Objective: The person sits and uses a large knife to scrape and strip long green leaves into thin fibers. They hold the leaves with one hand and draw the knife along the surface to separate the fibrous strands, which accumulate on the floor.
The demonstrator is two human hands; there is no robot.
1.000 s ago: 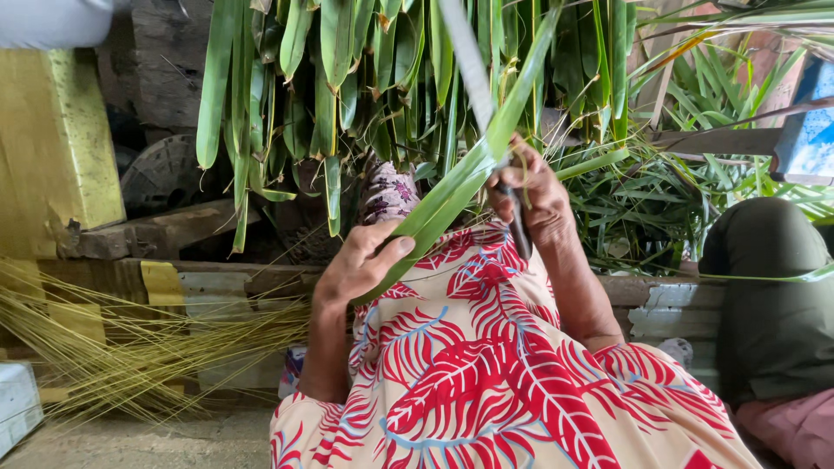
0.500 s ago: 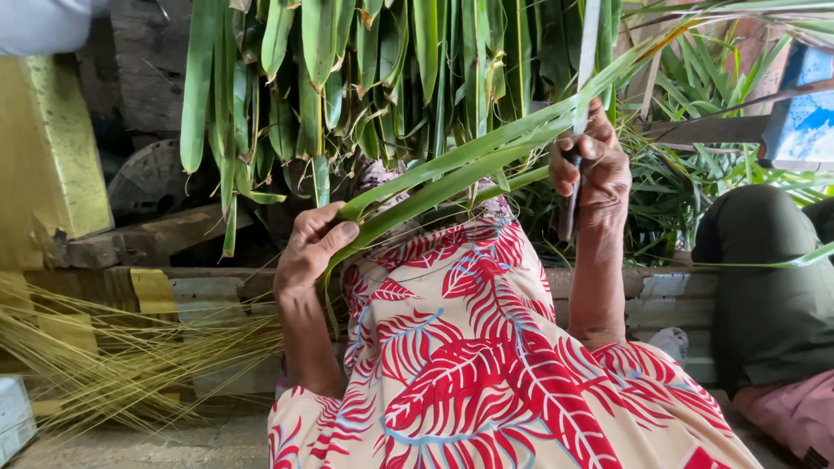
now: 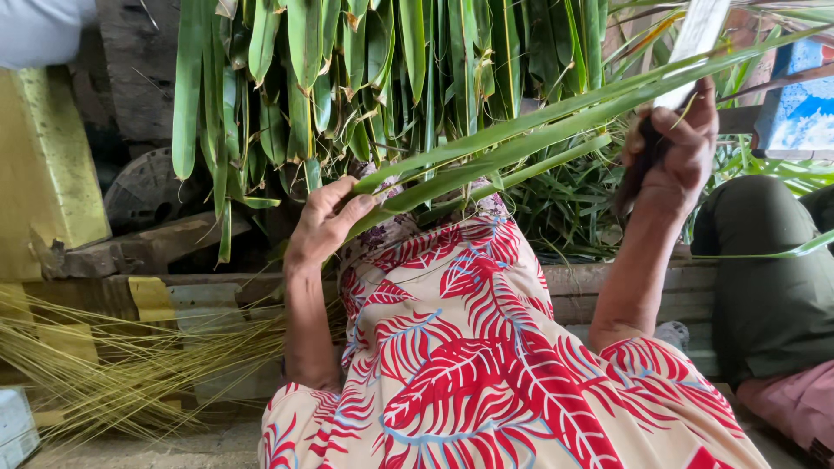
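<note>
From the head view, I judge the long green leaf (image 3: 521, 143) light, thin and floppy, best pinched near its base; it stretches across my lap over the red patterned skirt (image 3: 486, 373). My left hand (image 3: 326, 221) closes its grip on the leaf's lower end, while my right hand (image 3: 678, 152) grips a dark-handled knife (image 3: 686, 52) against the upper part.

A long leaf strip (image 3: 521, 143) runs slantwise from the left hand (image 3: 323, 227), low at centre, up to the right hand (image 3: 673, 148) at upper right, above the lap cloth (image 3: 486, 365). Behind them hang bundled leaves (image 3: 347, 78). A pile of thin sticks (image 3: 104, 365) lies on the floor at lower left. Another person's leg (image 3: 769, 287) sits at the right edge.
</note>
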